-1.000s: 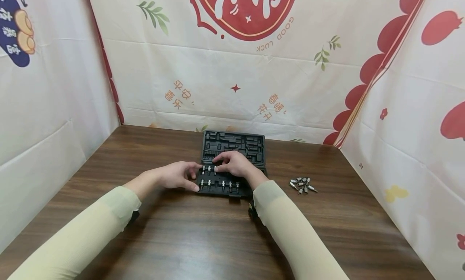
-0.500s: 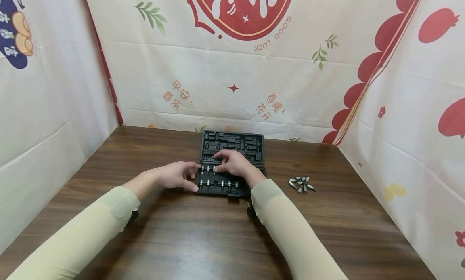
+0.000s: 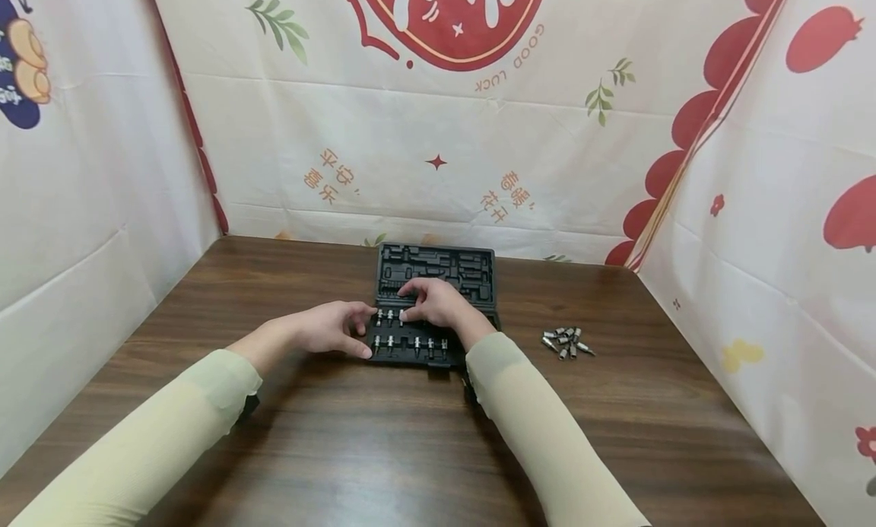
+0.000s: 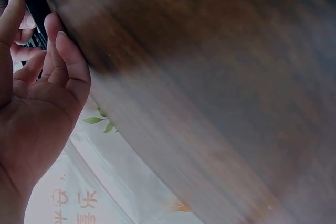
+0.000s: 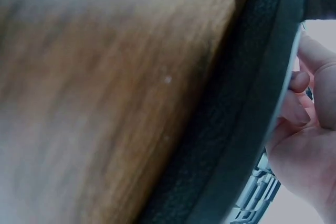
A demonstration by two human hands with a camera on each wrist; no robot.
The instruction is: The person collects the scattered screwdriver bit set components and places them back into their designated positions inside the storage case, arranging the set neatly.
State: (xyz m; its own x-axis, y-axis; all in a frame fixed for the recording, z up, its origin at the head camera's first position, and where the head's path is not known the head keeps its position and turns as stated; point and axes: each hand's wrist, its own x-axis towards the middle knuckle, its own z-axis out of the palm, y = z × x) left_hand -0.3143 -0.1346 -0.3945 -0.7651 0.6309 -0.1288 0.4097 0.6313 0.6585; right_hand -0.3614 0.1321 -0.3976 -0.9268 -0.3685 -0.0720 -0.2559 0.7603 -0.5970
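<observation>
An open black plastic socket case point(image 3: 479, 276) lies on the table, its lid half tilted back at the far side. Several silver bit sockets point(image 3: 417, 345) stand in two rows in its near half. My left hand point(image 3: 335, 329) touches the case's left edge with loosely bent fingers, the thumb at the near left corner. Over the far row, my right hand point(image 3: 438, 305) pinches a bit socket point(image 3: 401, 318) at its slot; the index finger reaches out above the lid's moulded recesses. The right palm shows beside the case wall point(image 5: 231, 108) in the right wrist view.
A loose pile of several silver sockets point(image 3: 568, 342) lies on the brown wooden table point(image 3: 342, 443) right of the case. Printed cloth walls point(image 3: 438, 131) close off the back and both sides.
Both hands keep their places at the case, the right thumb on the same bit socket. The head view has shifted slightly.
</observation>
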